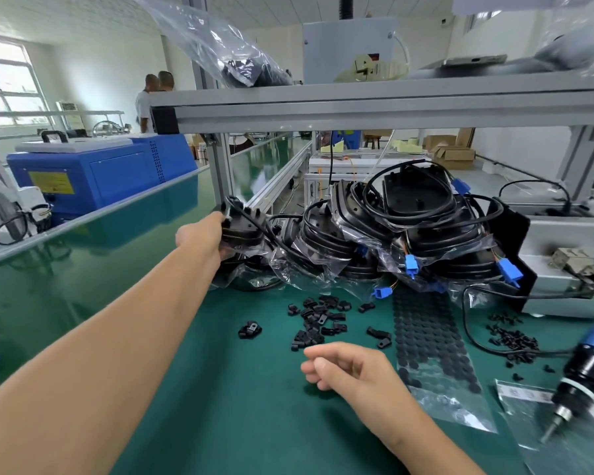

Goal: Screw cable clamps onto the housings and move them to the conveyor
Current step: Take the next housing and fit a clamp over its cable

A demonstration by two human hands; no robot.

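My left hand (203, 240) reaches far forward and grips a black housing (242, 224) in a clear bag at the left end of a heap of bagged housings (408, 228) with black cables and blue connectors. Loose black cable clamps (318, 322) lie scattered on the green mat in front of the heap. My right hand (350, 370) hovers low over the mat just this side of the clamps, fingers loosely curled, holding nothing. A pile of small black screws (513, 341) lies to the right. The green conveyor belt (83, 241) runs along the left.
A blue electric screwdriver (583, 368) hangs at the right edge, tip down. A clear sheet of black round pads (429, 341) lies between clamps and screws. An aluminium frame shelf (357, 104) spans overhead. A blue machine (100, 173) stands beyond the belt, and two people (155, 97) stand far back.
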